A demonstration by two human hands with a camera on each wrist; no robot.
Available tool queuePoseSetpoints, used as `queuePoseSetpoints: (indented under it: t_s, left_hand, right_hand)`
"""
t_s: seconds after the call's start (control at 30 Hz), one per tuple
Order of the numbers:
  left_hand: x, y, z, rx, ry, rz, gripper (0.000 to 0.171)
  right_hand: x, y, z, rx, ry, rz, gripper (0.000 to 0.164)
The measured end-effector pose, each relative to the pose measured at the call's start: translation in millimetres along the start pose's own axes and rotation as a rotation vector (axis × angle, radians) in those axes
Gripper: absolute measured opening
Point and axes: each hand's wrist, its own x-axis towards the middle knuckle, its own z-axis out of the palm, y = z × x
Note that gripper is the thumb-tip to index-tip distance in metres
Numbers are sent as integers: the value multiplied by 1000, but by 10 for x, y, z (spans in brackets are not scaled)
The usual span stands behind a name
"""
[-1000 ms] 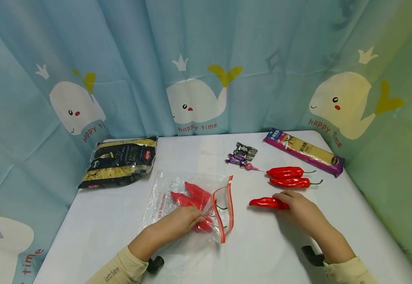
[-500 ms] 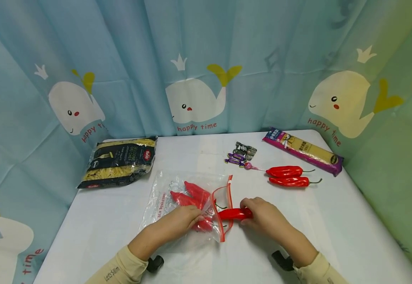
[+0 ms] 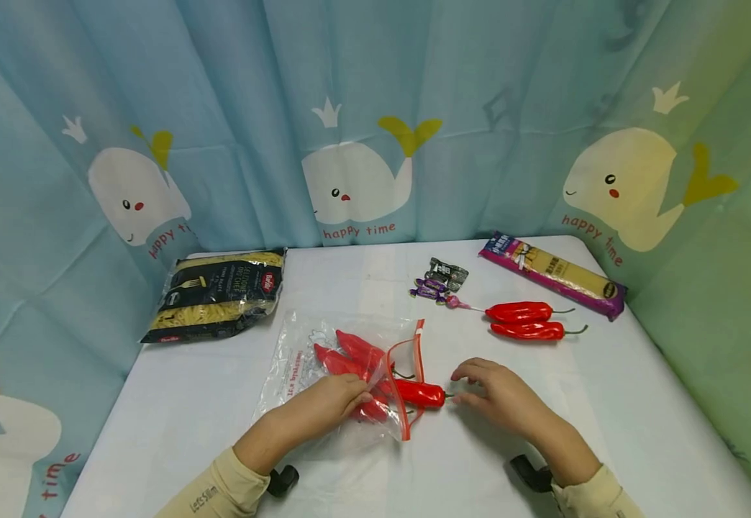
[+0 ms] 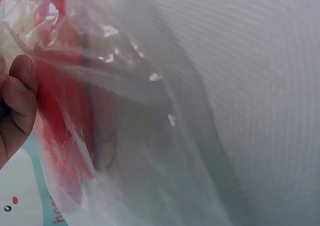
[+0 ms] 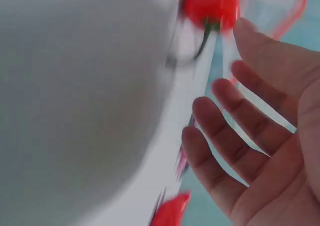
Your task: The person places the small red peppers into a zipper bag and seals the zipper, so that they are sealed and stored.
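Observation:
A clear zip bag (image 3: 294,345) with a red-edged mouth lies in mid-table with several red chili peppers inside. My left hand (image 3: 324,404) pinches the upper film near that mouth; the left wrist view shows thumb and fingers (image 4: 22,93) together on the plastic. One red chili pepper (image 3: 419,393) lies partly in the mouth, its stem end sticking out to the right. Just right of that stem my right hand (image 3: 511,399) is held with its fingers apart and nothing in them. In the right wrist view the pepper's stem end (image 5: 212,8) appears close to the thumb.
Two more red chili peppers (image 3: 531,331) lie at the right, beside a lollipop (image 3: 456,302) and small wrapped candies (image 3: 430,288). A purple noodle pack (image 3: 553,275) is at the back right. A black pasta bag (image 3: 220,295) lies at the back left, before a whale-print curtain (image 3: 233,93).
My right hand carried a chili pepper leftward into the bag's mouth, let it go and drew back slightly to the right. The left hand stayed on the bag.

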Motion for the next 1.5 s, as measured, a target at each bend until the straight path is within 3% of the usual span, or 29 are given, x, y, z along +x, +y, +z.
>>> queuePoseSetpoints:
  t_s: [0.13, 0.3, 0.63, 0.87, 1.1, 1.3, 1.5]
  left_hand:
    - [-8, -2, -26, -11, -10, -22, 24]
    - [-7, 3, -42, -25, -16, -38, 25]
    - [0, -3, -16, -11, -30, -49, 34]
    - [3, 0, -12, -1, -17, -38, 26]
    - [11, 0, 6, -8, -2, -23, 19]
    - [13, 3, -2, -9, -6, -31, 15]
    - [-5, 2, -9, -10, -17, -45, 19]
  right_hand:
    - [-93, 125, -82, 46, -60, 77, 10]
    - [-117, 185, -15, 113, -131, 114, 11]
    - [71, 66, 97, 98, -109, 49, 4]
    - [346, -115, 242, 52, -41, -73, 4]
    - [475, -225, 339, 44, -13, -78, 8]
    - [408, -135, 171, 75, 30, -31, 4]
    - [269, 221, -240, -24, 186, 41, 11]
